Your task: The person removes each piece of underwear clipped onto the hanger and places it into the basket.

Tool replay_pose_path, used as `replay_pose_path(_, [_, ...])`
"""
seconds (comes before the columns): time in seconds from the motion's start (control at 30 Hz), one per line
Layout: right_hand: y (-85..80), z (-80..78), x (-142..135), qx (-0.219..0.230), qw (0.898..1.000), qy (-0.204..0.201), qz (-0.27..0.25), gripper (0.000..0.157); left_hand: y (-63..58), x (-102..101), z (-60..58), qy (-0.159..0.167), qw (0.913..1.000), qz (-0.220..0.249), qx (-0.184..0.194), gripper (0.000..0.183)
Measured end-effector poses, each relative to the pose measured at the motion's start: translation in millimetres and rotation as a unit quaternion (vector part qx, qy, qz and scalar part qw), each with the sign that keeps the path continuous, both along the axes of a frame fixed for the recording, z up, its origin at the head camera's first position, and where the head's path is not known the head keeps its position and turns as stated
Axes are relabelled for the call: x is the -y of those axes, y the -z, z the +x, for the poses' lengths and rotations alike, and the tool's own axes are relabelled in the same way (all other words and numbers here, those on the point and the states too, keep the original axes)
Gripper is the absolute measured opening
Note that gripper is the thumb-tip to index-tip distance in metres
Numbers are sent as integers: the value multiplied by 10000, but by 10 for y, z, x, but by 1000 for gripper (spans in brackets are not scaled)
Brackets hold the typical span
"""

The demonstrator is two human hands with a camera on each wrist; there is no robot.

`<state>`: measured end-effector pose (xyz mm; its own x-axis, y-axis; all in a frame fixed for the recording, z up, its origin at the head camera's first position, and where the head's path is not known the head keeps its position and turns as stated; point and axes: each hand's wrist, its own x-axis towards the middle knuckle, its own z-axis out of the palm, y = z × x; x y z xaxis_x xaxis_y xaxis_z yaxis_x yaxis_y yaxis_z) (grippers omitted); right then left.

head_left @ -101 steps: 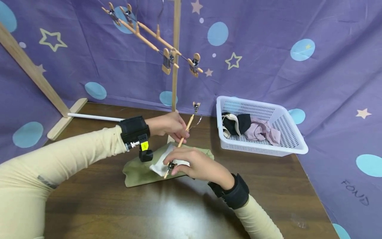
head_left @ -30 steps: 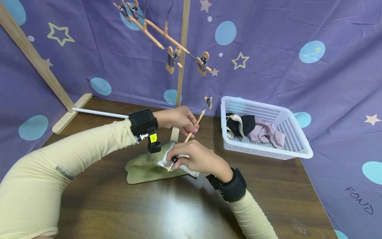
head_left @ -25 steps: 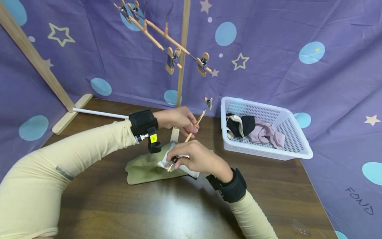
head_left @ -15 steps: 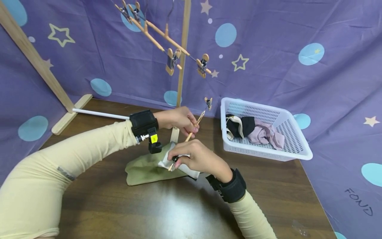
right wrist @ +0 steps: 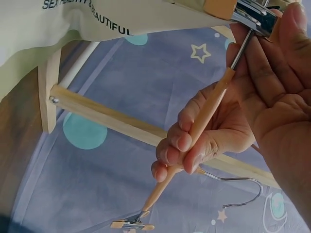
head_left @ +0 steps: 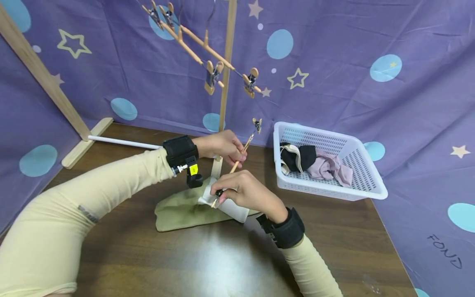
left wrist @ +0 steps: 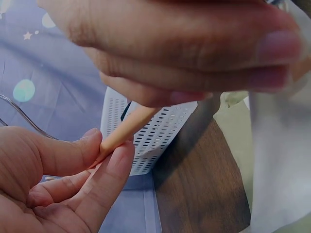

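My left hand [head_left: 230, 147] grips the middle of a wooden clip hanger [head_left: 248, 142], thumb against fingers round the bar. At the hanger's near end, my right hand [head_left: 246, 190] pinches a clip [right wrist: 257, 17]. The right wrist view has the edge of a pale cloth with dark printed letters at this clip. In the head view, an olive-green garment [head_left: 178, 212] with a white part [head_left: 238, 211] lies under the right hand. The hanger's far clip [right wrist: 132, 223] holds nothing, and its metal hook [right wrist: 243, 179] sticks out sideways.
Two more clip hangers [head_left: 211, 51] hang overhead by a wooden post [head_left: 226, 82]. A white plastic basket [head_left: 330, 192] at the back right holds black and pink cloths [head_left: 328, 165]. A white rod [head_left: 126, 142] runs low at the left to a wooden foot [head_left: 85, 144].
Since the earliest frame, the hanger has turned slightly and its far clip has shifted right and up. In the last half second the right hand and near clip have risen a little.
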<state>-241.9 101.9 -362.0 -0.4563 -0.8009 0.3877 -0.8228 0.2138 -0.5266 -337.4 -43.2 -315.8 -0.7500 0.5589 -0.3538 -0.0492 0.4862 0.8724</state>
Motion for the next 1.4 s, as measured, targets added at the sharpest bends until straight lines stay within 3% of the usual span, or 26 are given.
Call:
replay_pose_path(0.6, [21, 5, 42, -144, 9992, 228, -282, 13, 15, -45, -14, -115, 9999, -25, 62, 16])
replay_pose_path(0.9, [27, 24, 55, -275, 9990, 330, -152, 14, 9, -45, 21, -157, 9998, -3, 93, 17])
replay_pose_path(1.4, [-9, 62, 53, -123, 9995, 255, -131, 10, 12, -47, 39, -155, 9997, 60, 158, 19])
